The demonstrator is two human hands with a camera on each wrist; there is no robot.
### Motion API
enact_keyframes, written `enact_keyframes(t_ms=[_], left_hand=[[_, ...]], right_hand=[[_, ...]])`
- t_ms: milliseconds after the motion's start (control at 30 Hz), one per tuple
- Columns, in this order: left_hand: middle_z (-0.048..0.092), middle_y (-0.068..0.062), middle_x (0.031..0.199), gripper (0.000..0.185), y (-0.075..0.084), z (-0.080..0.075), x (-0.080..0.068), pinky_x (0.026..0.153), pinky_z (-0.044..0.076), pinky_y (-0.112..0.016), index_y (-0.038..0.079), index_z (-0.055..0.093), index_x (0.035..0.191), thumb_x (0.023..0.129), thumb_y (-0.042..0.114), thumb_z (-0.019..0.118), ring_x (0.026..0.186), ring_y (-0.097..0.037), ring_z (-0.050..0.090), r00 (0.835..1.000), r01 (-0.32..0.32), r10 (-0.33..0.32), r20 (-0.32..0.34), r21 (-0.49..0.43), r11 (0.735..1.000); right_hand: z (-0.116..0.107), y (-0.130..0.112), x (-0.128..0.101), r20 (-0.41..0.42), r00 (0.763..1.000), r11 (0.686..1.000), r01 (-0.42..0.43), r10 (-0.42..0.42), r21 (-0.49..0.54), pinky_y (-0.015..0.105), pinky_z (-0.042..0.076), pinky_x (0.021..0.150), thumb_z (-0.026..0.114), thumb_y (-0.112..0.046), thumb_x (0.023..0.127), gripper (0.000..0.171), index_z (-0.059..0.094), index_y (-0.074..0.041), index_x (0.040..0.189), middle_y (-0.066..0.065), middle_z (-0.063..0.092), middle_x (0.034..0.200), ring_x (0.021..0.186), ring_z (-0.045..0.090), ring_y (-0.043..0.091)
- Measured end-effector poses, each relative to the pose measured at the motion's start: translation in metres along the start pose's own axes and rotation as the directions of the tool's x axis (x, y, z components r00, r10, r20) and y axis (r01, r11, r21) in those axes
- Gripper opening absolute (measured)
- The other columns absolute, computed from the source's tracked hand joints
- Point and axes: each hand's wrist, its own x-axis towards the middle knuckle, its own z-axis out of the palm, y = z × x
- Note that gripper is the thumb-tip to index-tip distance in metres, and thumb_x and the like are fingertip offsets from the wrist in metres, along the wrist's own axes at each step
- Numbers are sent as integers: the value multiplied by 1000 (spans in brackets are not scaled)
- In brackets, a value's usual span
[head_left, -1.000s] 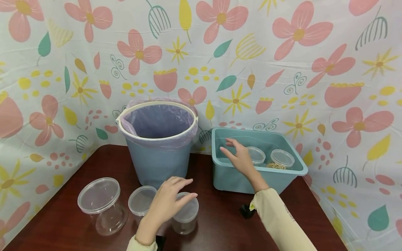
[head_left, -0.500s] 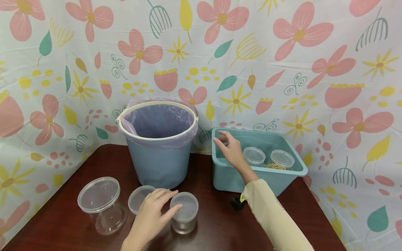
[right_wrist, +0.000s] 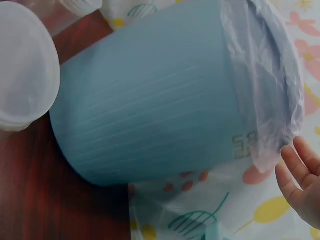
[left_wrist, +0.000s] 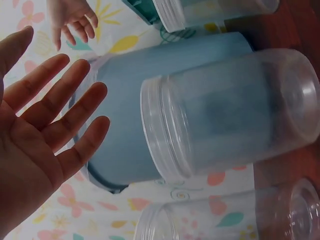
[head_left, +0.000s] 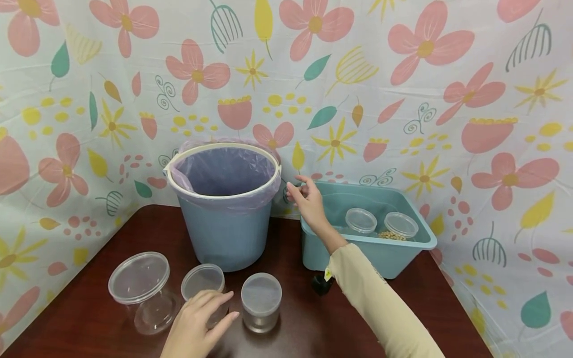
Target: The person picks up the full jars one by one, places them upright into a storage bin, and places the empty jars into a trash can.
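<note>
Both of your hands had shifted left since the earlier frames: your right hand (head_left: 309,201) drew out of the tub (head_left: 394,258) to hang between tub and bin (head_left: 226,233), and your left hand (head_left: 197,323) slid off the small jar (head_left: 261,302) toward the middle jar (head_left: 203,283).

Head view: your left hand lay with fingers relaxed and holding nothing, fingertips at the middle jar's near side; whether they touched it could not be told. The big jar (head_left: 141,288) stood just beside it. Your right hand was empty, fingers loosely spread. Two lidded jars (head_left: 380,224) sat in the tub, one over pale grains.

Left wrist view: your left hand (left_wrist: 45,135) showed a flat palm with straight fingers, near the middle jar (left_wrist: 225,120) but apart from it.

Right wrist view: only your fingertips (right_wrist: 300,185) showed, beside the bin's (right_wrist: 150,105) liner (right_wrist: 270,80), gripping nothing.

Judged from this, you were between jars; next would call for closing the left fingers round the middle jar.
</note>
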Motion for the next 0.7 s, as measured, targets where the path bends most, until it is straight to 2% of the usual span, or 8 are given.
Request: enact_keyframes(t_ms=[167,267,367,500,600,700], left_hand=[[63,8,87,28,-5,-5,-8,70,43,-27,12,69,92,73,32,72,80,-12,58,1000,7,-7,-22,1,1000],[63,8,87,28,-7,-7,-14,71,43,-24,12,69,92,71,29,75,79,-12,59,1000,21,-21,-22,-2,1000],[63,9,86,28,-10,-8,-20,71,43,-22,12,69,92,70,29,75,79,-12,59,999,29,-29,-19,8,1000],[64,8,86,28,-14,-8,-25,71,42,-21,11,69,92,74,33,72,78,-12,59,999,32,-31,-28,9,999],[64,7,86,31,-15,-9,-27,70,42,-21,11,69,92,80,39,65,77,-11,59,999,23,-23,-39,11,1000],[64,6,85,33,-15,-10,-28,69,42,-23,11,70,92,82,42,62,76,-12,59,999,18,-17,-48,25,1000]], right_hand=[[10,-8,6,-12,1000,997,-24,25,68,26,47,61,52,-20,92,37,44,-5,125,23,60,88,73,60,17],[15,-11,9,-30,999,994,-41,44,99,27,48,60,52,-22,92,38,45,-6,125,22,61,85,76,60,27],[20,-14,13,-34,997,990,-61,66,128,33,49,61,52,-24,91,40,45,-6,126,19,61,83,78,59,33],[26,-16,18,-29,996,985,-74,80,153,36,48,61,52,-26,91,41,46,-6,126,12,59,77,71,59,25],[29,-16,21,-33,996,983,-72,79,166,39,48,62,53,-25,91,39,47,-6,124,7,57,73,66,57,16],[32,-17,23,-27,996,982,-76,82,176,46,47,65,54,-25,90,39,48,-5,123,5,55,72,65,56,15]])
